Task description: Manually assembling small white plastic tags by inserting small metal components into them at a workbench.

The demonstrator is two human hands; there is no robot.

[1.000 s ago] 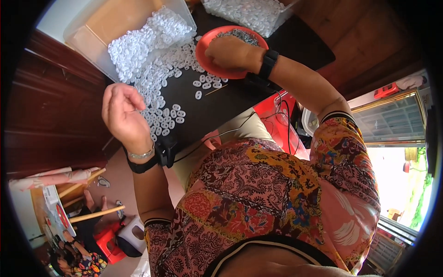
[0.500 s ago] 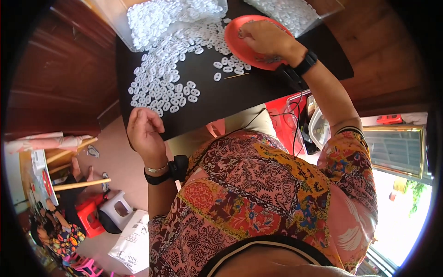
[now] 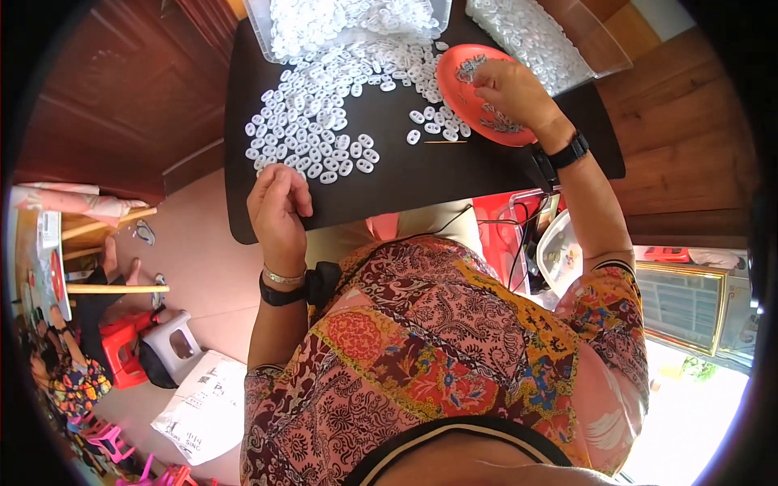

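Note:
My right hand (image 3: 519, 95) is over a red plate (image 3: 450, 89) at the far right of the dark table, fingertips pinched together. Small grey metal pieces (image 3: 501, 123) lie in heaps on the plate; whatever is between those fingertips is too small to make out. My left hand (image 3: 278, 201) rests by the near left table edge, its fingers curled in and their contents hidden. Just beyond it spread many white oval plastic pieces (image 3: 304, 134), each with two holes. A smaller group of the same ovals (image 3: 438, 121) lies beside the plate, with a thin yellowish stick (image 3: 446, 142) in front.
A clear bin (image 3: 263, 32) heaped with white ovals stands at the back, and a second clear bin (image 3: 596, 61) at the back right. The dark table (image 3: 389, 178) ends just before my lap. At left, another person sits near stools (image 3: 121, 352) and a white sack (image 3: 203, 405).
My right hand has drawn back toward the near right side of the plate, uncovering more metal pieces. The left hand stays curled at the table edge. The whole view has shifted slightly.

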